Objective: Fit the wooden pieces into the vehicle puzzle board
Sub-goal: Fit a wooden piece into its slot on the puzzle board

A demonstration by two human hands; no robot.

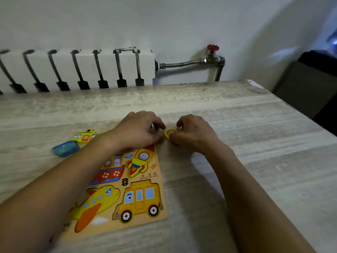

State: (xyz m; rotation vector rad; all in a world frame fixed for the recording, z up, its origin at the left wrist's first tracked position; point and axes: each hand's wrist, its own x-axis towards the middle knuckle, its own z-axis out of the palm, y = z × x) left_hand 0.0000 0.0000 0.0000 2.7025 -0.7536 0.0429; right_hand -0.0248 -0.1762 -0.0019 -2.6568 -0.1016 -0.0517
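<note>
The orange puzzle board (160, 179) lies on the table in front of me. A yellow bus (140, 199), a yellow plane (98, 199), a red boat (109, 172) and a rocket (140, 161) sit in it. My right hand (193, 134) pinches a small yellow piece (170, 132) just beyond the board's far right corner. My left hand (138, 130) rests curled over the board's far edge, its fingertips next to that piece; whether it touches the piece is unclear. A yellow helicopter piece (84, 136) and a blue piece (65, 148) lie loose at the left.
The pale wooden table (237, 115) ends at the right edge near a dark cabinet (310, 84). A white radiator (76, 70) and a pipe with a red valve (212, 48) stand on the wall behind.
</note>
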